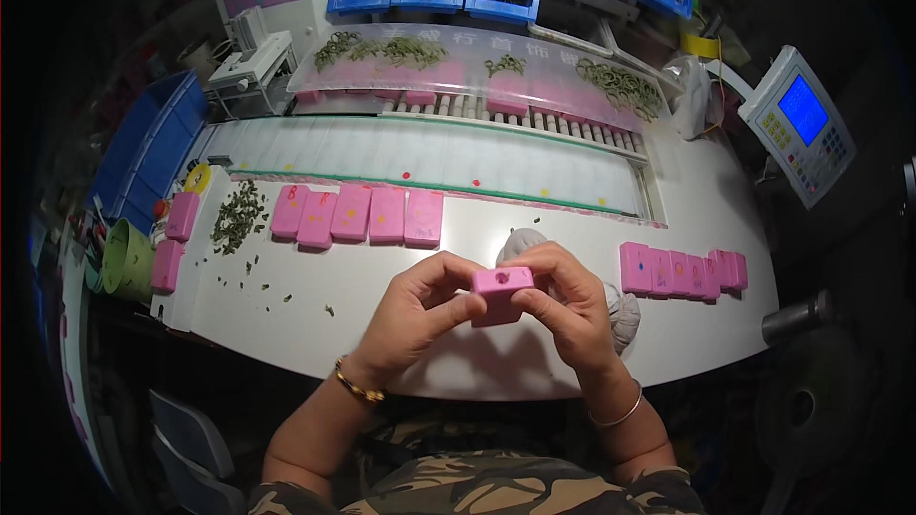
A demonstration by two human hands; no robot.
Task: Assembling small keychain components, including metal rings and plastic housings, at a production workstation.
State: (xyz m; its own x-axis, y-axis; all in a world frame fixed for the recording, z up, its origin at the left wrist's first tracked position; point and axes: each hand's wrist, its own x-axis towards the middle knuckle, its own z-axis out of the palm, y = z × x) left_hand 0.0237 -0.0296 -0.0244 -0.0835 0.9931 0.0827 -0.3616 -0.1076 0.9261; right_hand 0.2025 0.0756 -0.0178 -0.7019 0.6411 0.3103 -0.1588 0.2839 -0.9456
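Camouflage shirt nearest, our left hand and right hand pinch a block between them, holed face up.

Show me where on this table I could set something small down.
The white tabletop looks bare at front right, between the right-hand row of pink blocks, the grey bundle and the front edge. Another patch lies front left, between scattered green bits and the left hand. Farther back left is crowded: a green heap beside five pink blocks.
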